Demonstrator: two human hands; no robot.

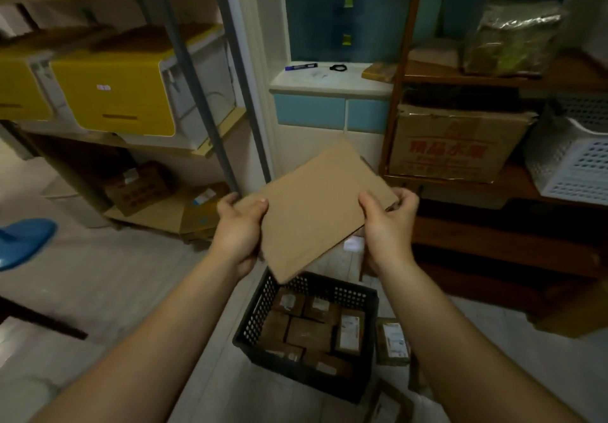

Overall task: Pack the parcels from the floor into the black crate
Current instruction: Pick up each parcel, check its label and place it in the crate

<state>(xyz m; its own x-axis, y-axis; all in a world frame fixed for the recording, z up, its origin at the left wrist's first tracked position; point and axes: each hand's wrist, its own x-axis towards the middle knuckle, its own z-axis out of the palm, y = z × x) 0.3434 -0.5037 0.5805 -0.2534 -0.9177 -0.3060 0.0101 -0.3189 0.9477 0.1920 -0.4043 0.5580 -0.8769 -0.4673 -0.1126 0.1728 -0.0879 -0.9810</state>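
Taking the black crate [260, 317] on the floor [108, 274] as the landmark: far to its left, a blue stool [23, 241] shows at the frame's edge, and above that stand yellow storage bins [115, 93] on a metal shelf.

Above the crate's left rim, the left hand [241, 228] grips the left edge of a flat cardboard parcel [316, 208], thumb on top and fingers curled beneath. The parcel hangs tilted in the air directly above the crate, its lower corner overlapping the crate's far rim in the view. It touches nothing but the two hands.

Inside the crate lie several small brown parcels [309, 333], packed side by side, some bearing white labels.

Above the crate's right rim, the right hand [388, 221] clasps the parcel's right edge, thumb on top.

Just right of the crate, another labelled parcel [393, 342] lies on the floor, and one more [391, 403] sits near the crate's front right corner.

Further right and higher, a wooden shelf holds a large printed carton [454, 146] and a white basket [575, 165].
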